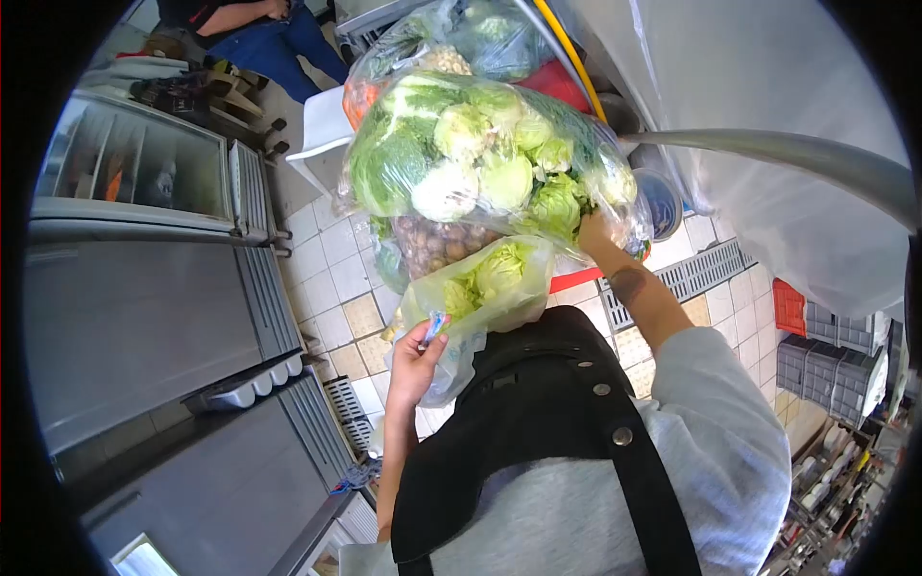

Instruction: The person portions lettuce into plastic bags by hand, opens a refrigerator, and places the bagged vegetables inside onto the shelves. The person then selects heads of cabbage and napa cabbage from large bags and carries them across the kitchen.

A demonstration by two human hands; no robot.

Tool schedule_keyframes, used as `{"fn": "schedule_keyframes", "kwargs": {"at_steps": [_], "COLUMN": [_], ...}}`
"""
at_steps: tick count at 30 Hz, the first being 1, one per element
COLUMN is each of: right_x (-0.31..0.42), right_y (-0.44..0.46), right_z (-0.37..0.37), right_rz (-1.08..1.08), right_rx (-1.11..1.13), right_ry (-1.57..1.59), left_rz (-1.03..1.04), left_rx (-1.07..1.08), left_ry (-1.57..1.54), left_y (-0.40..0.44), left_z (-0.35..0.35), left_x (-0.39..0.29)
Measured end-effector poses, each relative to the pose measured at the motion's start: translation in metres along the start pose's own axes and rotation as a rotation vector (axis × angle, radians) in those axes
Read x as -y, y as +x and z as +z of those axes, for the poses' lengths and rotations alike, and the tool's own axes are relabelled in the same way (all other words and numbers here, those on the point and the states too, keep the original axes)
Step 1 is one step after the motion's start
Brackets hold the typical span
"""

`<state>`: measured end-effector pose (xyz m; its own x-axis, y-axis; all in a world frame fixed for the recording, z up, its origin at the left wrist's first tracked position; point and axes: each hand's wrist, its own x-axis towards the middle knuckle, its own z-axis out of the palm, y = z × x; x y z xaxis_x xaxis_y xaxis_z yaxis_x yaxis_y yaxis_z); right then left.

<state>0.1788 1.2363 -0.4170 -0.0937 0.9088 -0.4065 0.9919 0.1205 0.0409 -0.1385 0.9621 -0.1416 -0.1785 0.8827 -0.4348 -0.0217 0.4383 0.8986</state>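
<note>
My left hand [413,363] is closed on the rim of a translucent plastic bag [534,300], pinching it near a small blue-and-white patch. Loose green lettuce [499,273] lies inside that bag, close in front of my body. My right hand [597,232] reaches to the right side of a large clear bag [384,144] filled with several heads of lettuce and other leafy greens. It is right beside a leafy lettuce head [555,206]; its fingertips are hidden among leaves and plastic. Below the large bag sits a bag of brown round vegetables [437,245].
A white stool or chair [322,125] stands left of the bags. Steel refrigerators [158,317] line the left side. A person in jeans [279,48] stands at the back. Floor drain grates [687,278], grey crates [834,370] and a bucket [661,204] are to the right.
</note>
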Motion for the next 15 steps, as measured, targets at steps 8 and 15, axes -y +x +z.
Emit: {"fn": "schedule_keyframes", "kwargs": {"at_steps": [8,15], "right_x": [0.016,0.011], "right_y": [0.014,0.009], "right_z": [-0.017,-0.029], "right_rz": [-0.006,-0.111], "right_rx": [0.178,0.264], "right_ry": [-0.096,-0.197], "left_rz": [0.009,-0.011], "left_rx": [-0.007,-0.006], "left_ry": [0.068,0.052], "left_y": [-0.010,-0.021], "left_z": [0.004,0.011], "left_x": [0.008,0.013]}}
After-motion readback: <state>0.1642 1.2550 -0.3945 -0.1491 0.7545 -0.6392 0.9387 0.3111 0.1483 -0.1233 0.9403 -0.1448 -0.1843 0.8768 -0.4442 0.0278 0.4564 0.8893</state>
